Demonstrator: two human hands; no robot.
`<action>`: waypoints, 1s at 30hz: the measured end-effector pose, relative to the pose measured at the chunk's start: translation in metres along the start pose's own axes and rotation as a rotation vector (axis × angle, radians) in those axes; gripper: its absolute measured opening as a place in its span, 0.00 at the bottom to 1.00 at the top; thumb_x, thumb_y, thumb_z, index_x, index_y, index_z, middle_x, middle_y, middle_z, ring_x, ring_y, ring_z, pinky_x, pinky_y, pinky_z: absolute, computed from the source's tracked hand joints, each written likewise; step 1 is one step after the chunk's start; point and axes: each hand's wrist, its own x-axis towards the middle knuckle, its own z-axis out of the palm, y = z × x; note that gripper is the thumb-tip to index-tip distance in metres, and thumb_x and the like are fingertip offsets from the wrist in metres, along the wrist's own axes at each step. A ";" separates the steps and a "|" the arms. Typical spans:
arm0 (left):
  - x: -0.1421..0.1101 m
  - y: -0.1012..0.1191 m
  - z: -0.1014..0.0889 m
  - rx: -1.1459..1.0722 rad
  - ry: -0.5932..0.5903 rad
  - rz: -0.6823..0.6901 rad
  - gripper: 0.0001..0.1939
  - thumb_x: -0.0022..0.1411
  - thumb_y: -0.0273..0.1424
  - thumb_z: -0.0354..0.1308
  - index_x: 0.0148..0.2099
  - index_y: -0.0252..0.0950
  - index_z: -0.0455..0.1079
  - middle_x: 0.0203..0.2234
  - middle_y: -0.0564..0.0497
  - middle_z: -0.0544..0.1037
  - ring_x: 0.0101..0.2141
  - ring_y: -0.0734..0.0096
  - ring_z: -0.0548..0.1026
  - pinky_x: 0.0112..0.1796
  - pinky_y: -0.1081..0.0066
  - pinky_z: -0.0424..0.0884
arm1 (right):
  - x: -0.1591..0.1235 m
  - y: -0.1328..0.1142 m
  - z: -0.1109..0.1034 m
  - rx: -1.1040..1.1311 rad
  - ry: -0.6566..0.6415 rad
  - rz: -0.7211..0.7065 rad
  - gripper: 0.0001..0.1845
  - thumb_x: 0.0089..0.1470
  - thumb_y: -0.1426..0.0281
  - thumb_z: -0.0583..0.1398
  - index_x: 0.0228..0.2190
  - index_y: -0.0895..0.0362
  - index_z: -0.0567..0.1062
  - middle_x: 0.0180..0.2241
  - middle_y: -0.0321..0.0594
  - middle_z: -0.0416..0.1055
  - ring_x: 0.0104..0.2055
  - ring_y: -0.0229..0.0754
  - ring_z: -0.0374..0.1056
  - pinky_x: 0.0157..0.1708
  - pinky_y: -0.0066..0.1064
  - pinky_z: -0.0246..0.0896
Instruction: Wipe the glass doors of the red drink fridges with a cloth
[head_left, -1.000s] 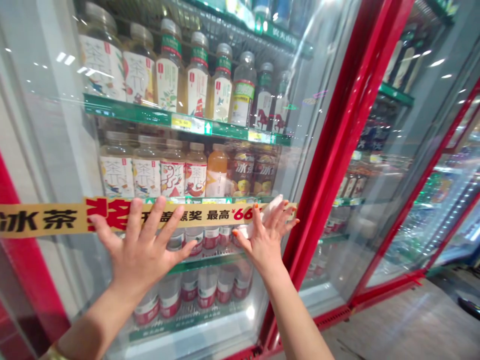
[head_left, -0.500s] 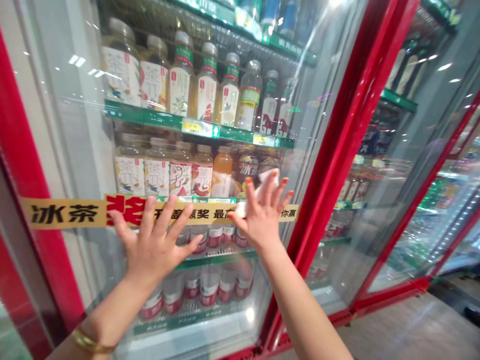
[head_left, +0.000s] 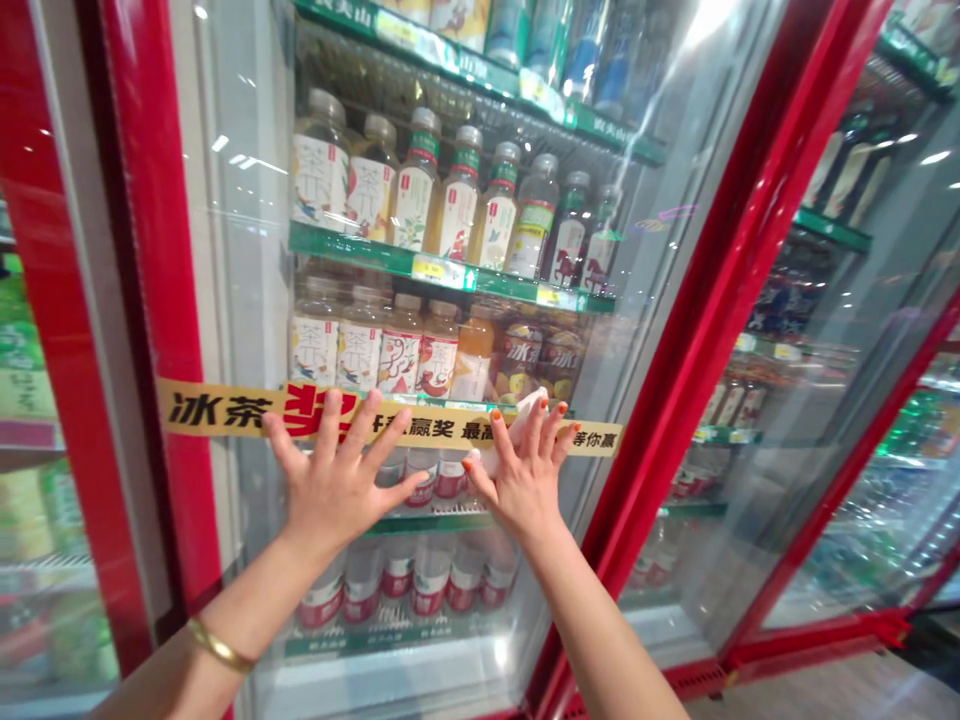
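Note:
My left hand (head_left: 337,470) lies flat with fingers spread on the glass door (head_left: 247,300) of a drinks fridge, over a yellow banner sticker (head_left: 217,412) with black and red characters. My right hand (head_left: 521,465) is pressed against the same glass just to the right, fingers stretched out, holding a white wipe (head_left: 525,412) against the pane; the wipe shows above the fingertips. Behind the glass stand several tea bottles (head_left: 420,195) on green-edged shelves (head_left: 450,272).
Red door frames run at the left (head_left: 146,300) and diagonally at the right (head_left: 720,300). A second glass-door fridge (head_left: 840,350) with more drinks stands to the right. Small bottles (head_left: 420,580) fill the lower shelf. Grey floor (head_left: 825,695) shows at the bottom right.
The view has shifted left and back, so the left red frame is now visible. My right hand with the wipe went up the glass, then came back down; my left hand stayed flat on the banner.

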 end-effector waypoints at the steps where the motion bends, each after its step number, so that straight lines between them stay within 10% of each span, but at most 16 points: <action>1: -0.001 0.000 0.001 0.002 -0.004 0.001 0.52 0.66 0.63 0.62 0.81 0.45 0.53 0.80 0.45 0.48 0.81 0.48 0.35 0.74 0.29 0.21 | 0.001 -0.001 0.000 -0.001 -0.006 -0.001 0.59 0.60 0.38 0.64 0.79 0.41 0.45 0.82 0.54 0.33 0.82 0.79 0.19 0.71 0.83 0.37; 17: 0.001 0.004 0.002 -0.010 -0.018 -0.037 0.52 0.66 0.63 0.62 0.82 0.48 0.49 0.80 0.48 0.49 0.81 0.49 0.35 0.74 0.30 0.20 | 0.031 -0.026 -0.001 0.035 0.122 0.050 0.59 0.65 0.43 0.61 0.80 0.51 0.38 0.82 0.56 0.33 0.83 0.74 0.25 0.72 0.84 0.29; 24: -0.028 -0.015 -0.015 -0.003 -0.094 -0.076 0.55 0.64 0.63 0.64 0.82 0.49 0.48 0.79 0.47 0.53 0.81 0.49 0.39 0.75 0.31 0.25 | 0.028 -0.022 -0.011 0.087 0.059 -0.402 0.50 0.67 0.41 0.59 0.79 0.43 0.49 0.82 0.40 0.39 0.85 0.55 0.23 0.79 0.63 0.12; 30: -0.053 -0.024 -0.010 0.016 0.001 -0.099 0.54 0.65 0.63 0.62 0.83 0.48 0.47 0.79 0.48 0.52 0.81 0.49 0.38 0.75 0.29 0.26 | 0.072 -0.025 -0.014 0.054 -0.018 -0.086 0.50 0.71 0.46 0.56 0.80 0.49 0.41 0.83 0.48 0.35 0.84 0.70 0.30 0.74 0.82 0.25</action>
